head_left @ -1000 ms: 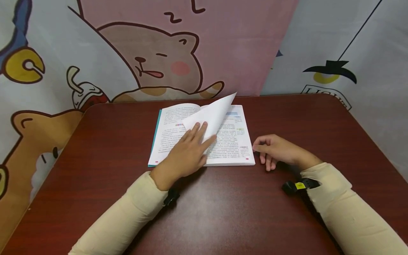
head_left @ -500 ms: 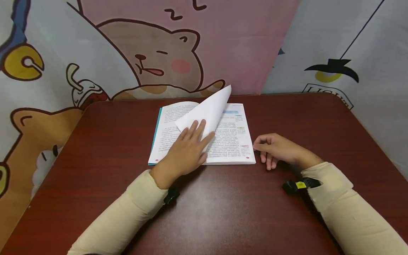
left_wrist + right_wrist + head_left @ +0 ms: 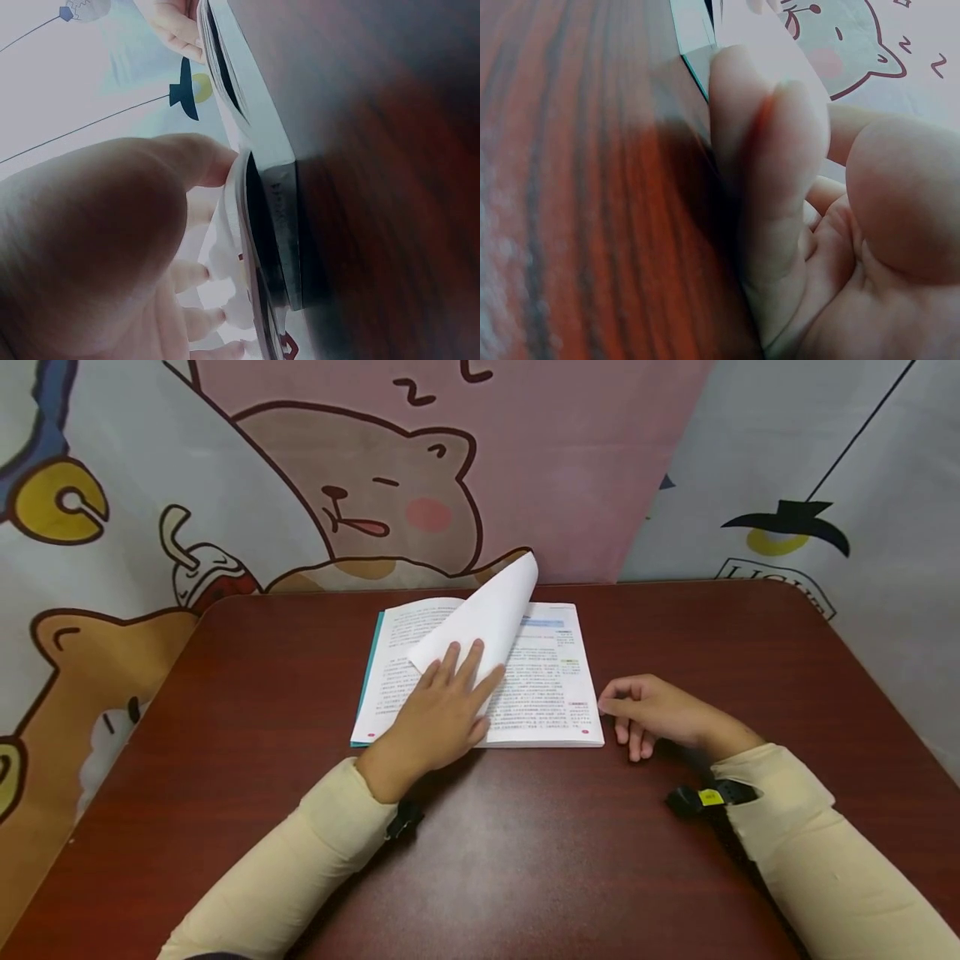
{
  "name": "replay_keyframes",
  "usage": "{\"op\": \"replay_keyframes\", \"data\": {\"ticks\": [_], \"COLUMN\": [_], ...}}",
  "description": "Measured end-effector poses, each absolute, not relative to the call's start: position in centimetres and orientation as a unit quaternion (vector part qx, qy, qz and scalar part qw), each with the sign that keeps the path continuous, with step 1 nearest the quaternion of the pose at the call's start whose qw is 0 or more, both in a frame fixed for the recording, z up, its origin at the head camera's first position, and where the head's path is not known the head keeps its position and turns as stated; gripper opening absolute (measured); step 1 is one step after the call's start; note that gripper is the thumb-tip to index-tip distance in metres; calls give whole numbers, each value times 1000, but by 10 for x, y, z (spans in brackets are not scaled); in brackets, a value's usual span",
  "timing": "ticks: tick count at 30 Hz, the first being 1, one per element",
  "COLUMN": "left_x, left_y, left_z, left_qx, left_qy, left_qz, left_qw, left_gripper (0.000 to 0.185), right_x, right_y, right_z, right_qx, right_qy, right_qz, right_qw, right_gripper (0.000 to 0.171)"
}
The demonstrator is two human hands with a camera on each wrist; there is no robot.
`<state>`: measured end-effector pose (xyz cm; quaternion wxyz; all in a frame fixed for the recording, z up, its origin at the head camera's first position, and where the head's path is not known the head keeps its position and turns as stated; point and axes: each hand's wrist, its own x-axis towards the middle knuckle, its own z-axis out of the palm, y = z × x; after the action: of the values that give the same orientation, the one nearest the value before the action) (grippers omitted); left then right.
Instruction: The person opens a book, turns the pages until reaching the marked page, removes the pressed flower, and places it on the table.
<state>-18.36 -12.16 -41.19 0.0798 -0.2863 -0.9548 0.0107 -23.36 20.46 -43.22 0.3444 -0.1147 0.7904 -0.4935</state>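
Note:
An open book (image 3: 551,685) with printed pages and a teal cover edge lies on the table. One page (image 3: 483,618) is bent up diagonally across its middle, its blank-looking side showing and its tip rising past the far edge. My left hand (image 3: 435,718) rests on the lower part of this page with fingers straight and spread. In the left wrist view, the thumb (image 3: 206,161) lies at the near edge of the pages. My right hand (image 3: 656,712) rests on the table with loosely curled fingers, thumb and index fingertips right at the book's right edge, holding nothing visible.
The dark reddish wooden table (image 3: 495,860) extends on all sides of the book. Behind it hangs a cloth backdrop (image 3: 570,468) with cartoon animals. A black strap device (image 3: 708,797) sits on the right wrist and another (image 3: 405,818) on the left.
The bent page has swung left and its tip has risen higher, the left hand shifting slightly left with it. The right hand stays in place beside the book.

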Motion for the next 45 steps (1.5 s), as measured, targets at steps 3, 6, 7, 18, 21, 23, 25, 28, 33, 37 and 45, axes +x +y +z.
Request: {"op": "replay_keyframes", "data": {"ticks": [3, 6, 7, 18, 21, 23, 25, 28, 33, 37, 45], "left_x": [-185, -185, -185, -183, -183, -183, -183, -183, -182, -183, -183], "left_y": [-120, -120, -120, -121, -121, -121, -121, -120, -120, -120, -122], "left_z": [-410, -410, -410, -409, -409, -409, -409, -409, -410, -411, -410], "left_qx": [-282, -278, -277, -273, -274, -273, -273, -274, -277, -277, -269], "left_qy": [-956, -959, -959, -961, -961, -961, -961, -960, -959, -959, -962], "left_qz": [10, 11, 10, 8, 12, 10, 11, 13, 12, 15, 18], "left_qw": [76, 58, 52, 38, 36, 37, 42, 53, 56, 58, 48], "left_gripper": [61, 61, 61, 61, 60, 60, 60, 59, 59, 59, 56], "right_x": [-234, -234, -234, -234, -234, -234, -235, -235, -234, -233, -234], "right_y": [206, 206, 206, 205, 205, 205, 206, 206, 207, 207, 206], "right_z": [-433, -435, -436, -438, -438, -438, -438, -438, -438, -439, -437], "right_qx": [-110, -108, -108, -103, -103, -102, -102, -101, -100, -101, -102], "right_qy": [792, 791, 790, 788, 786, 786, 787, 789, 791, 792, 793], "right_qz": [-494, -494, -495, -498, -500, -500, -499, -498, -495, -495, -495], "right_qw": [342, 343, 344, 347, 350, 350, 348, 345, 345, 343, 341], "right_gripper": [28, 28, 28, 28, 28, 27, 28, 28, 27, 27, 29]}}
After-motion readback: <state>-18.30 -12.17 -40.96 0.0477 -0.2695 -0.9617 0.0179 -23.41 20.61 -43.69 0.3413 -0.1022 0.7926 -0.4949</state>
